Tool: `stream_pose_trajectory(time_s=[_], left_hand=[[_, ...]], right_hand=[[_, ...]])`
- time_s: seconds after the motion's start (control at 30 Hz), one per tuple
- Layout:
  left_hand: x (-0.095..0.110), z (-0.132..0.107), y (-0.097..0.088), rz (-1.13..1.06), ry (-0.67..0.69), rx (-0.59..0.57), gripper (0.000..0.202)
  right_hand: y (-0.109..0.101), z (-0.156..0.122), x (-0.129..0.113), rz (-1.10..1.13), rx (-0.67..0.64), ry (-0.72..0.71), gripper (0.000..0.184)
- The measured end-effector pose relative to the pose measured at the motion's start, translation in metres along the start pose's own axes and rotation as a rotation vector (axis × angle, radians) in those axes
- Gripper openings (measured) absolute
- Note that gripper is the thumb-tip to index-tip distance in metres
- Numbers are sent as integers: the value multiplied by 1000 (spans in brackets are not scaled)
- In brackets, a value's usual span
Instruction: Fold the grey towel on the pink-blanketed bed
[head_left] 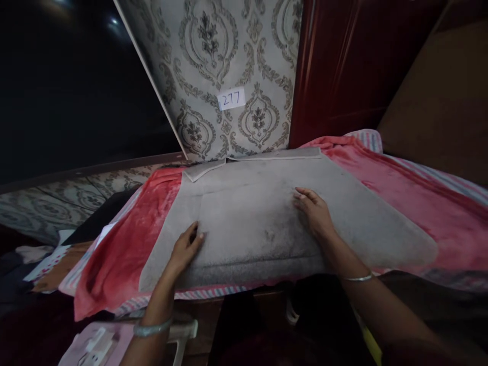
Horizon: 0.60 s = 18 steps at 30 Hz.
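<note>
A large grey plush cloth [244, 213] lies spread in front of me, with creases along its far and near sides. Its far edge [267, 156] is folded over, and a corner flap shows at the far left. My left hand [186, 247] is over the cloth's left part, its fingers curved and its thumb apart from them. Over the right part is my right hand [314, 209], fingers loosely extended toward the middle. Neither hand visibly holds anything. Beneath the cloth is a pink-red blanket [396, 203] with a striped underside.
Behind stands a patterned wall [209, 61] with a paper label [231, 98] reading 277. A dark screen [76, 86] is at the left, a dark red panel [339, 66] at the right. A pink item [99, 345] lies low at the left.
</note>
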<state>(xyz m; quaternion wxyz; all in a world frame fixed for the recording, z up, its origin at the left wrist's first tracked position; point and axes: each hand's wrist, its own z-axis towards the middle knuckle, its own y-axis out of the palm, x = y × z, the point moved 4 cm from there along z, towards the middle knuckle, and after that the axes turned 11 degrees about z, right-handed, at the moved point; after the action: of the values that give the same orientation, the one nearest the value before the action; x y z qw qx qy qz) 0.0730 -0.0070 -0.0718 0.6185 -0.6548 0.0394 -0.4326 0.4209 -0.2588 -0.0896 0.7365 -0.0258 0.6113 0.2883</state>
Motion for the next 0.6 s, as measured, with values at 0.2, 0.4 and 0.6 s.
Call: stream_pose_trajectory(time_s=[0.2,0.4,0.6], left_hand=[[31,78,6,252,-15,28,62],[42,122,17,245,-39,-27,61],[25,140,10,-300,-216,103,74]], right_hand=[[-18,59,22,-570,-60,-96,57],[11,85,43,-812,-221,-29,58],[31,97,38,-728,-204,23,59]])
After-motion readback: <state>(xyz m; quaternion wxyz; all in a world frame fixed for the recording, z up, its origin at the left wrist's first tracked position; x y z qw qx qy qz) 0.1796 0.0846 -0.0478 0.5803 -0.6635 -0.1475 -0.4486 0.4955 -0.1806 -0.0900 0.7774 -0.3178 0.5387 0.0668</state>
